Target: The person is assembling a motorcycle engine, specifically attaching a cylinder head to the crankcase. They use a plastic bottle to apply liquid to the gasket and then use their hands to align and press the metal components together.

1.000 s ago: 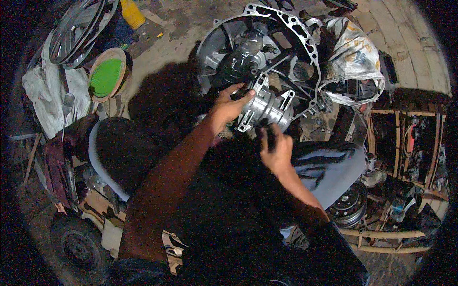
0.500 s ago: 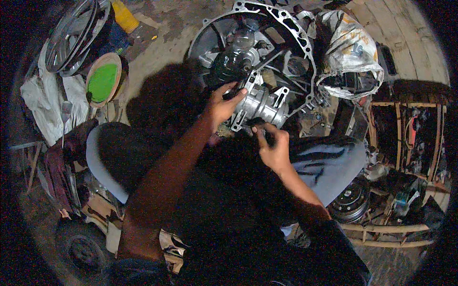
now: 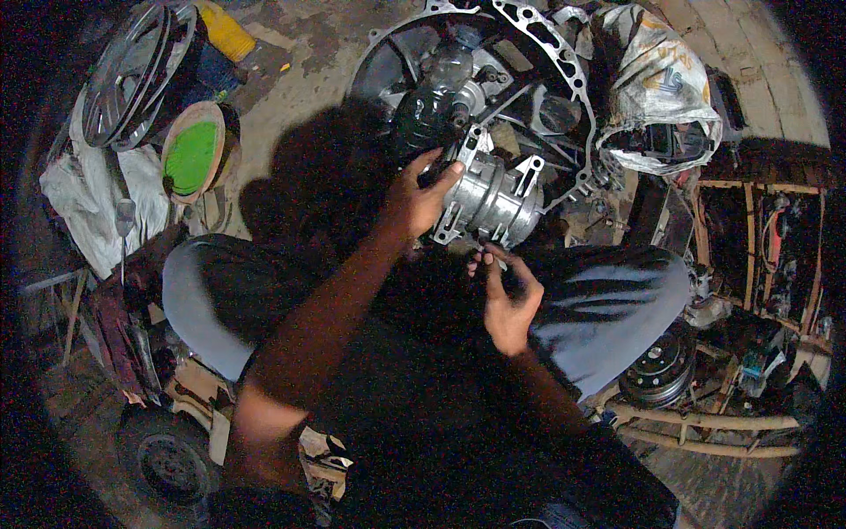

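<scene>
A silver cylindrical metal housing with mounting lugs, which looks like a car air-conditioning compressor (image 3: 489, 198), is tilted in front of me above my crossed legs. My left hand (image 3: 418, 201) grips its left end, the thumb lying on top of the metal. At its lower edge my right hand (image 3: 511, 309) has thumb and fingers drawn together, close to or touching the housing. Whatever the right fingertips pinch, if anything, is too dark and small to name. Just beyond stands a large gearbox bell housing (image 3: 577, 84) with a holed silver rim; the compressor hides part of it.
At far left are wheel rims (image 3: 132, 79), a yellow container (image 3: 227, 33) and a bowl with a green inside (image 3: 191, 159). A white sack (image 3: 656, 75) holding dark parts lies at right. A wooden rack (image 3: 749, 238), steel wheel (image 3: 656, 366) and tyre (image 3: 172, 467) surround me.
My right hand has shifted slightly down and turned, its fingers now bunched lower at the compressor's edge. The left hand keeps its grip. The whole view has shifted a little.
</scene>
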`<state>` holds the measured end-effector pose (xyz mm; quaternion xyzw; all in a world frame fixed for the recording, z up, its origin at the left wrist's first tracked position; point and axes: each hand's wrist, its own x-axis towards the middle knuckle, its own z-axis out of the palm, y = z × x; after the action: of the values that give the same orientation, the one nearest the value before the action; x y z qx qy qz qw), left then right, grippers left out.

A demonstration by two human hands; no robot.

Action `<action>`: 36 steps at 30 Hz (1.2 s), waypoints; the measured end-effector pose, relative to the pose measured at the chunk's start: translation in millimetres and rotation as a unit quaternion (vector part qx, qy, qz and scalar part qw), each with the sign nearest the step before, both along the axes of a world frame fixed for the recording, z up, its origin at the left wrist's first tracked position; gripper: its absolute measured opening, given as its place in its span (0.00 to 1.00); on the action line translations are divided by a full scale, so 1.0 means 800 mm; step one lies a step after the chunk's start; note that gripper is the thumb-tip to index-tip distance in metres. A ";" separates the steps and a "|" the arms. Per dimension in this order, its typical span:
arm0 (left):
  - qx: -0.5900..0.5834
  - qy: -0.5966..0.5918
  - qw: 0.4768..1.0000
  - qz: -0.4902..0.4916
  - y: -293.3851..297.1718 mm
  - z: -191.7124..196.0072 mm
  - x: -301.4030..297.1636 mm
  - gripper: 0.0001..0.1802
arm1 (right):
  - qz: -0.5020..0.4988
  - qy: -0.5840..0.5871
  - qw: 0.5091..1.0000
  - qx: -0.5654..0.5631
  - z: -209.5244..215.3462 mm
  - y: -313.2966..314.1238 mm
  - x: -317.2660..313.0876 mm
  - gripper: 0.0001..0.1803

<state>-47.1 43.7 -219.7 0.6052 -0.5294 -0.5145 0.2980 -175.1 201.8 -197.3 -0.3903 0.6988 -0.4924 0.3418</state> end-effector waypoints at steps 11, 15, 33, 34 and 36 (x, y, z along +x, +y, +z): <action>-0.041 0.032 0.997 0.054 0.015 -0.009 -0.022 0.30 | 0.001 0.176 0.984 -0.010 0.015 -0.027 0.003 0.06; -0.064 0.039 0.995 0.064 0.015 -0.011 -0.027 0.26 | -0.009 0.107 0.994 0.011 0.011 -0.028 0.011 0.03; -0.165 0.003 0.985 0.054 0.014 -0.025 -0.021 0.27 | -0.039 0.178 0.983 0.027 -0.006 -0.040 0.038 0.04; -0.165 0.001 0.985 0.050 0.014 -0.022 -0.020 0.27 | -0.038 0.189 0.981 0.014 -0.004 -0.042 0.034 0.03; -0.165 -0.004 0.985 0.043 0.014 -0.015 -0.019 0.27 | -0.030 0.145 0.989 0.027 -0.003 -0.044 0.038 0.03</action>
<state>-62.3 55.2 -232.1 0.5720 -0.5818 -0.4047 0.4129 -144.7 166.3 -200.0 -0.4269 0.7656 -0.4215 0.2323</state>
